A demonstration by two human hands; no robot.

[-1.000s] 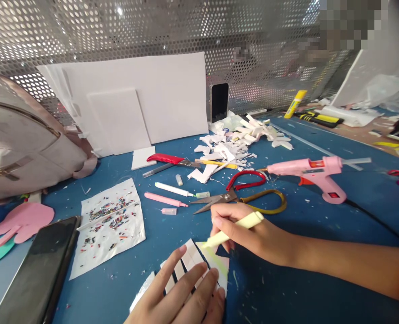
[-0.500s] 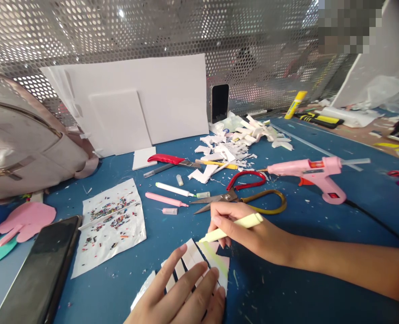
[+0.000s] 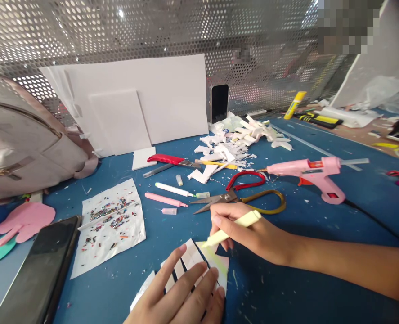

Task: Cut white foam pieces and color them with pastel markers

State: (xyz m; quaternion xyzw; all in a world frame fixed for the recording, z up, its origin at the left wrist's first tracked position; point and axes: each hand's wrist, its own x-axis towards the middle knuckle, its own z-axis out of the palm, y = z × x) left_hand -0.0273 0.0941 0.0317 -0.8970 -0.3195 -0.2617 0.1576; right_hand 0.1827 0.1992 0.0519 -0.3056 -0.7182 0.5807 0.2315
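With fingers spread, my left hand lies flat over several white paper strips and presses them to the blue table. My right hand grips a pale yellow highlighter, its tip on the rightmost paper piece, which carries a yellow-green streak. Just behind my right hand lie scissors with one red and one olive handle. A pink marker and a white marker rest uncapped to the left, their caps close by.
A pink glue gun sits at right, its cord trailing. White scraps are heaped at the back, near a red-handled cutter. At left are a paper sheet with colored bits, a phone and a bag.
The highlighter's tip has shifted slightly right and down on the paper piece. My left hand has stayed in place.
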